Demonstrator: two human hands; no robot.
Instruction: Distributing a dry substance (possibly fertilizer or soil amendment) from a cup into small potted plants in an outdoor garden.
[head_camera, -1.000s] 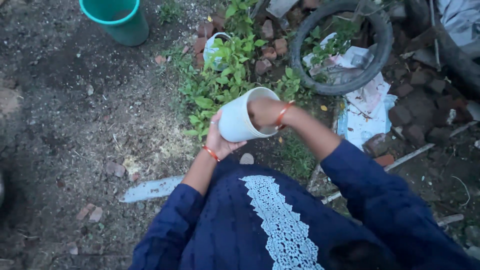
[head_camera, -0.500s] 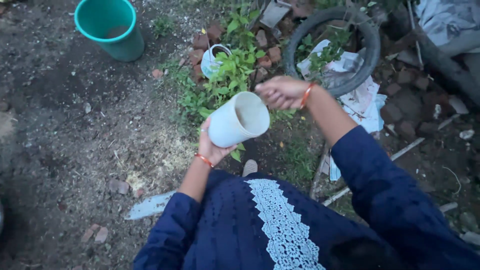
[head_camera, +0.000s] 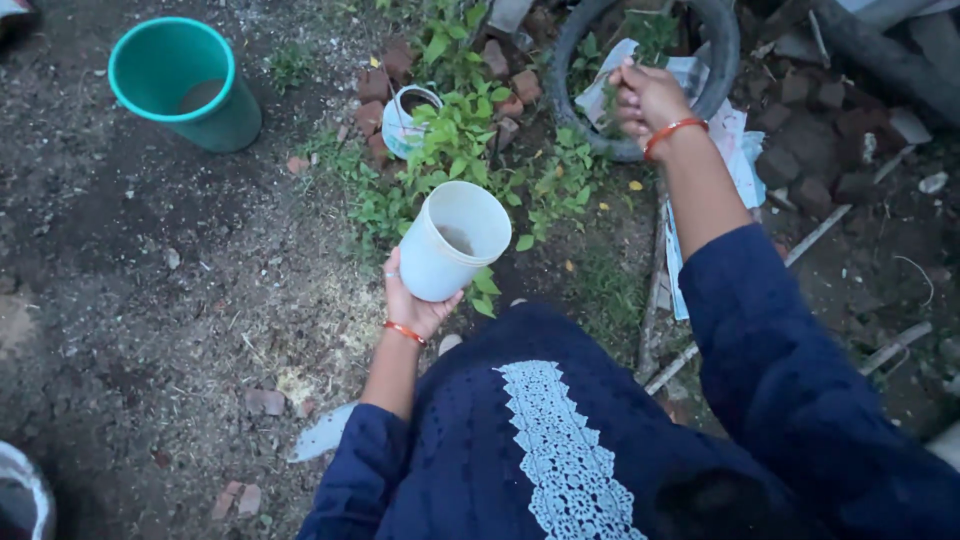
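The bare earth ground (head_camera: 150, 300) fills the left and near part of the view, dark and gritty, with small stones and brick chips scattered over it. At the far right lies an old rubber tyre (head_camera: 720, 60) with crumpled paper (head_camera: 735, 140) and leafy stems inside and just beside it. A patch of green weeds (head_camera: 460, 140) runs down the middle, from far to near. A teal bucket (head_camera: 215, 110) stands upright at the far left, well apart from both hands.

The person's right arm, in a dark blue sleeve (head_camera: 790, 370), stretches far out and up toward the tyre. The right hand (head_camera: 648, 100) is closed in a loose fist over the tyre's near rim, fingers curled about a few green stems, an orange bangle at the wrist.

The left arm is bent at the elbow and kept close to the body. The left hand (head_camera: 415, 300) cups a white plastic cup (head_camera: 452, 243) from below, gripping it with its open mouth tilted up and to the right; a little dark matter lies inside. A small white pot (head_camera: 405, 125) sits half hidden among the weeds, farther off.
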